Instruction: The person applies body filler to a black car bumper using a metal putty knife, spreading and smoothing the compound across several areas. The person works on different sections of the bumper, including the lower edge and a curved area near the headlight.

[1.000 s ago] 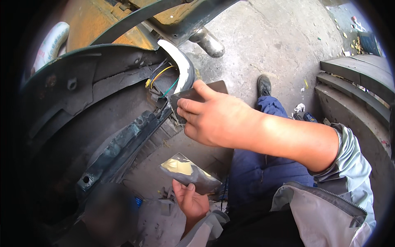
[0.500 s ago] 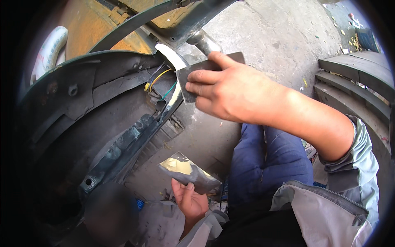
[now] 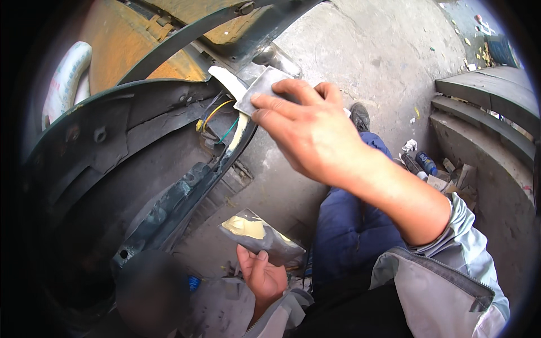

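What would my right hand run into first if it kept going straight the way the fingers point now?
The right hand points up-left, pressing a grey flat spreader. Straight on, it would likely meet the pale filler patch on the dark green panel's edge, then the coloured wires just below; depth is hard to judge.

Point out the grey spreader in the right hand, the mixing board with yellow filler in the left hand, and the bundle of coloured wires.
grey spreader (image 3: 260,89), head view, on its flat face left of the fingers.
mixing board (image 3: 265,239), head view, on its grey middle beside the yellow filler.
coloured wires (image 3: 217,121), head view, on the yellow and green strands.
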